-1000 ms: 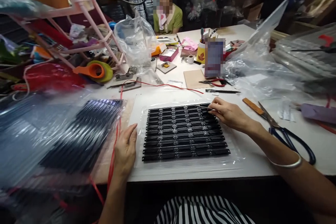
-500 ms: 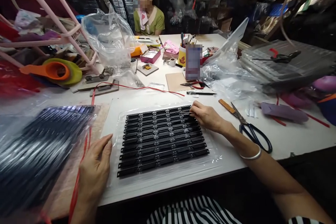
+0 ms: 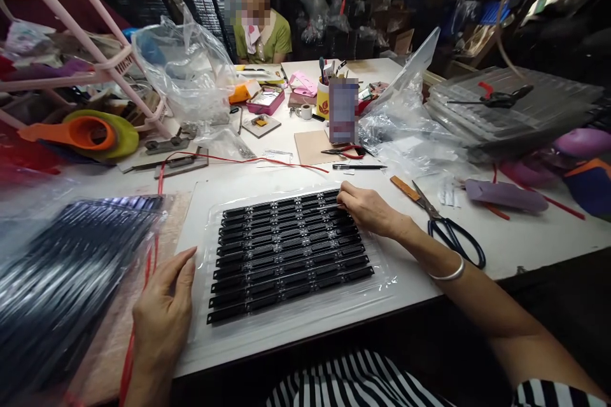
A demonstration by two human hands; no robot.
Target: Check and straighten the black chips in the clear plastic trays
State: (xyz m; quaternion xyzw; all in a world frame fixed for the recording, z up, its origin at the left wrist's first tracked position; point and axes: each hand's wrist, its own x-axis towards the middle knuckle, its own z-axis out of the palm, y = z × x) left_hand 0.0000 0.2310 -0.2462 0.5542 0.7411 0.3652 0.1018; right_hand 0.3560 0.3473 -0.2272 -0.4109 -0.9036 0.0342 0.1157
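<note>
A clear plastic tray lies on the white table, holding several rows of black strip-like parts. My right hand is over the tray's far right corner, its fingers pinched on a thin pointed tool that reaches left over the upper rows. What kind of tool it is cannot be made out for certain. Beside the tray's left edge rests my left hand, fingers loosely apart and nothing held. Further left, more black strips are stacked under clear plastic.
Scissors lie right of my right hand. Behind the tray are a pen, pliers and a propped phone. Plastic bags and a pink rack stand left. A person sits across the table.
The whole view has shifted, so things appear slightly further left. My right hand and the thin tool have moved slightly toward me over the upper rows. My left hand stays by the tray.
</note>
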